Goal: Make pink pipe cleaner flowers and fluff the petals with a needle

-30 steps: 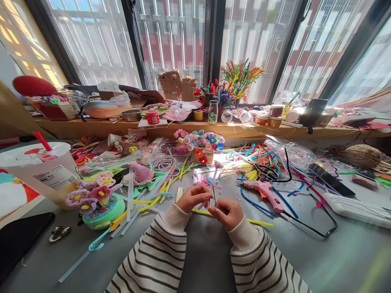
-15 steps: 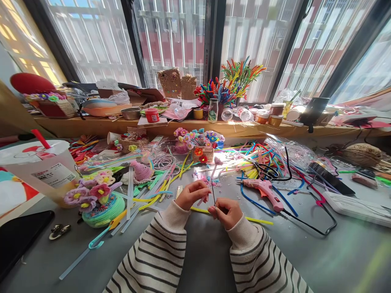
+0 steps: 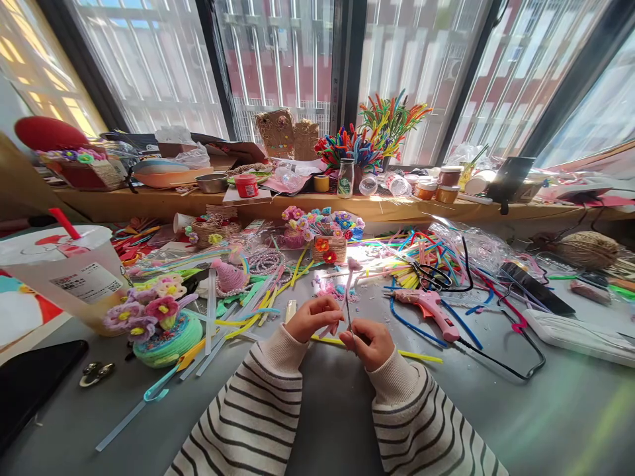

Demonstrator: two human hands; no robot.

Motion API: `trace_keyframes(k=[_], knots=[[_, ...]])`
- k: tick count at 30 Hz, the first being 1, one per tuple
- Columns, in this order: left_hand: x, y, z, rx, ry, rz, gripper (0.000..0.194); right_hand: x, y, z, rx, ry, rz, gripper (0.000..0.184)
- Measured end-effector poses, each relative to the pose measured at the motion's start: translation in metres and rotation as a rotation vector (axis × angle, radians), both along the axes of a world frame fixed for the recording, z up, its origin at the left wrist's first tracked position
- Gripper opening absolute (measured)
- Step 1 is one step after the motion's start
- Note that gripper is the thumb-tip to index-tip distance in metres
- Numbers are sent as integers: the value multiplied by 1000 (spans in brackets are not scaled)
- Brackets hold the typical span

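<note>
Over the near middle of the table, my left hand (image 3: 314,318) pinches a pale lilac pipe cleaner (image 3: 352,266), which rises upright with a small fuzzy bunched tip. My right hand (image 3: 371,342), fingers curled together, grips a thin dark wire-like strip (image 3: 349,318) that stands close against the lilac stem. Whether strip and stem are joined cannot be made out. Below both hands a yellow pipe cleaner (image 3: 419,357) lies across the table. A pink glue gun (image 3: 432,312) rests to the right of my right hand.
At left stand a drink cup (image 3: 82,284) and a green crocheted base (image 3: 169,338) with fuzzy flowers. Black scissors (image 3: 431,276) lie among pipe cleaners behind the glue gun, whose cord curves right. A flower basket (image 3: 330,247) stands behind my hands; jars (image 3: 447,194) line the sill.
My right hand has shifted slightly up and toward my left hand, bringing the dark strip closer to the lilac stem. My left hand keeps its pinch, with fingers slightly moved.
</note>
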State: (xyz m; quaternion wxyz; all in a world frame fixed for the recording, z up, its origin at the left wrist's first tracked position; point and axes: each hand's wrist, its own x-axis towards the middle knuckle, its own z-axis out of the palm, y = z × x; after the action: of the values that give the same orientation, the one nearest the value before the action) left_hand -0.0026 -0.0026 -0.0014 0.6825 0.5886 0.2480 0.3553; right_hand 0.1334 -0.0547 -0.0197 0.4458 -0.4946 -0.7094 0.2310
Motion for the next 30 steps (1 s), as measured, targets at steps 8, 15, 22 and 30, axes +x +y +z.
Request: trace_keyframes(k=[8,15,22,30], knots=[[2,-2,4,67,59,60,18,-1,1,-1,-43,-10,-4,46],[2,-2,3,68,34,112,18,-3,-1,1,-122,-10,24,45],[2,-2,4,27,36,34,17,-2,-1,0,-154,-17,82,49],[1,0,2,4,14,147,15,-1,3,-7,-101,2,18,41]])
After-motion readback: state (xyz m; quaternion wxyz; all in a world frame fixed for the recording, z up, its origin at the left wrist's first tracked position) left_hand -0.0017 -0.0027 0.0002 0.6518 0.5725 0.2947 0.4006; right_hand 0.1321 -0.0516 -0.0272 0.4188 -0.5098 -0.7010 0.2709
